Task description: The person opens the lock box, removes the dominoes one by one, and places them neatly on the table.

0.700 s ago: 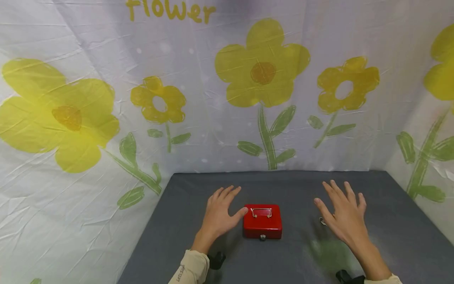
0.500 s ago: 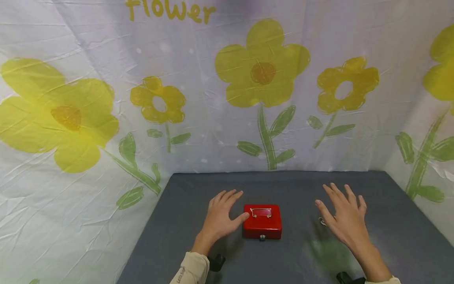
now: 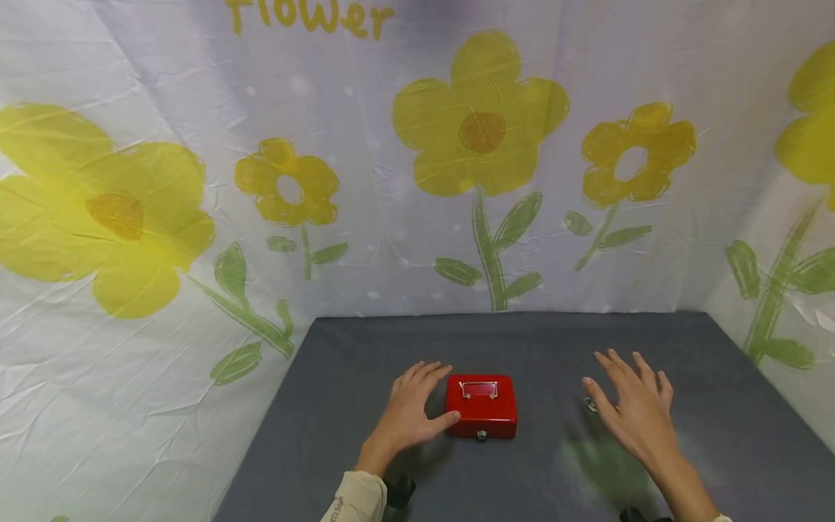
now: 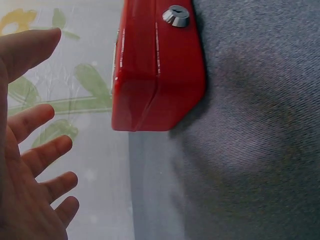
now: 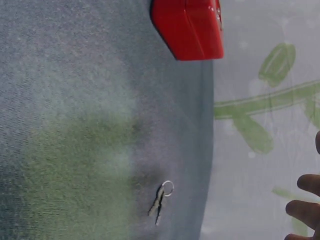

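A small red metal cash box (image 3: 481, 407) stands on the grey table, its lid down and a wire handle lying on top. Its silver key lock (image 4: 176, 17) faces the person. Just left of the box hovers my left hand (image 3: 412, 413), fingers spread and holding nothing; in the head view its thumb tip overlaps the box's edge, and in the left wrist view a gap shows between them. My right hand (image 3: 638, 409) is held above the table on the right, fingers spread. Partly behind its thumb lies a ring with keys (image 5: 159, 201), flat on the cloth.
A dark grey cloth covers the table (image 3: 535, 478). Behind it and at both sides hangs a white sheet (image 3: 385, 239) printed with yellow flowers. Black straps (image 3: 399, 493) sit at the wrists.
Both hands have come down and nearer to the person by a little. The left thumb has shifted slightly toward the box's front. The box and keys stay in place.
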{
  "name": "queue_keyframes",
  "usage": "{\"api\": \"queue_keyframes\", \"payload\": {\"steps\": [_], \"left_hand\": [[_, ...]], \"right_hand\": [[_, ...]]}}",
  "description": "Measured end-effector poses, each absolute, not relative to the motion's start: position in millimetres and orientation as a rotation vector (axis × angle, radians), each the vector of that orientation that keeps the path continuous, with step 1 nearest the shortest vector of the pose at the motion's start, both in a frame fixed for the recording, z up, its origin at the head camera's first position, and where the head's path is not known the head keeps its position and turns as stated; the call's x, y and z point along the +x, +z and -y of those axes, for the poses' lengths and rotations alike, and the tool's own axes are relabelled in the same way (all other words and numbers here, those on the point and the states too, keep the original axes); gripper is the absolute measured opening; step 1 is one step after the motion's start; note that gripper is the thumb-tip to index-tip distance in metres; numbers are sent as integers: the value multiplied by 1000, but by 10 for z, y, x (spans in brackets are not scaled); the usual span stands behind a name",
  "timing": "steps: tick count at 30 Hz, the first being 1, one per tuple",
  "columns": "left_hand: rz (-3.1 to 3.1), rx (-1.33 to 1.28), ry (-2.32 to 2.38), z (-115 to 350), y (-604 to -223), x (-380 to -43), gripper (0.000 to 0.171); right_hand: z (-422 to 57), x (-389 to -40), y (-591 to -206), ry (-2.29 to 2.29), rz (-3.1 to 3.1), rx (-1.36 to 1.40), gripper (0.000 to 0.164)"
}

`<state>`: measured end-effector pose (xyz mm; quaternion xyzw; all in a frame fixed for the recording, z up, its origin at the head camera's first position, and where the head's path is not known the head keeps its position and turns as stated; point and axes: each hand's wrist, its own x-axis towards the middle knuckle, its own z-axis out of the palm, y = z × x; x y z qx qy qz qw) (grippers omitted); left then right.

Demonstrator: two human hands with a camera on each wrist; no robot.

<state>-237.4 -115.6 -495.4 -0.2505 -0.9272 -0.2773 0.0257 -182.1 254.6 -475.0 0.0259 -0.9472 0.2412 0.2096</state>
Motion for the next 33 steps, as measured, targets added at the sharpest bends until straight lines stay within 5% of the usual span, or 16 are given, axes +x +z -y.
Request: {"api": "queue_keyframes", "payload": {"steps": [33], "left_hand": [[2946, -709, -920, 1058, -5234, -2410, 87]], "right_hand": [[-2707, -1788, -5183, 629, 2693, -17, 39]]}}
